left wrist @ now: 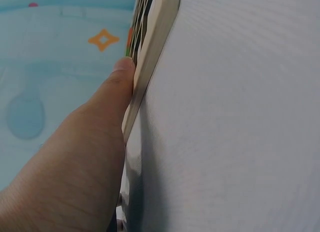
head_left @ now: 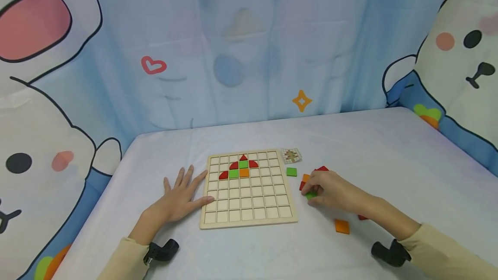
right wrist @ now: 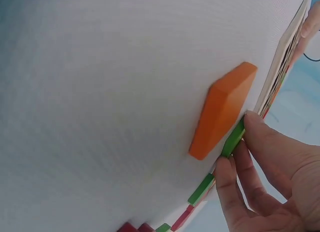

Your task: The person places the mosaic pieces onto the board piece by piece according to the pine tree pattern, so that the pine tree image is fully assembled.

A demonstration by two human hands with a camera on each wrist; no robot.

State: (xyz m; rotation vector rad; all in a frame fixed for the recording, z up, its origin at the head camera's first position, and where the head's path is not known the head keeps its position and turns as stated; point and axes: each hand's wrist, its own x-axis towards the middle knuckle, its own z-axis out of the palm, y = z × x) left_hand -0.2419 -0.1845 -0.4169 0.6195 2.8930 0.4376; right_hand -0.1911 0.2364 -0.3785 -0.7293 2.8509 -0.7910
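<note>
A light wooden grid board [head_left: 250, 216] lies on the table. In its upper cells sit red rounded pieces [head_left: 223, 175], a red triangle [head_left: 243, 157], green squares [head_left: 233, 173] and an orange square [head_left: 244, 172]. My left hand [head_left: 177, 200] is spread at the board's left side, its thumb and index finger touching the edge; the left wrist view shows the thumb [left wrist: 117, 84] against the rim. Right of the board, my right hand [head_left: 335, 189] pinches a green square tile [right wrist: 234, 138] between thumb and fingers. Its other fingers partly hide nearby pieces.
Around the right hand lie an orange tile [head_left: 342, 227], a red piece [head_left: 362, 217], another red piece [head_left: 322, 168] and an orange piece [head_left: 306, 178]. A green square [head_left: 292, 172] and a small pattern card [head_left: 291, 155] are beside the board's right edge. A printed curtain [head_left: 253, 55] hangs behind.
</note>
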